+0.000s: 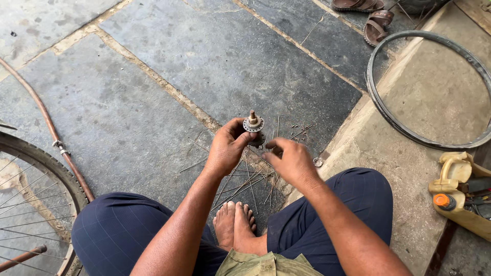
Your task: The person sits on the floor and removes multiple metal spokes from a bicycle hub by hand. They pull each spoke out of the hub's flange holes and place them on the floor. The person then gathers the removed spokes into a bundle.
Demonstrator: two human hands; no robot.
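Note:
My left hand (226, 147) grips a rusty metal wheel hub (253, 124) and holds it upright, its flange with small holes on top. My right hand (289, 159) is beside the hub's lower part, fingers pinched close to it; whether it holds a spoke I cannot tell. Several thin loose spokes (249, 185) lie fanned on the stone floor under both hands, in front of my bare feet (235, 225).
A bare metal wheel rim (404, 128) lies on the raised concrete step at right. A spoked bicycle wheel (36, 189) and a copper-coloured tube (51, 130) are at left. Sandals (376, 23) sit at the top right. A yellowish tool container with an orange-capped bottle (445, 202) stands at far right.

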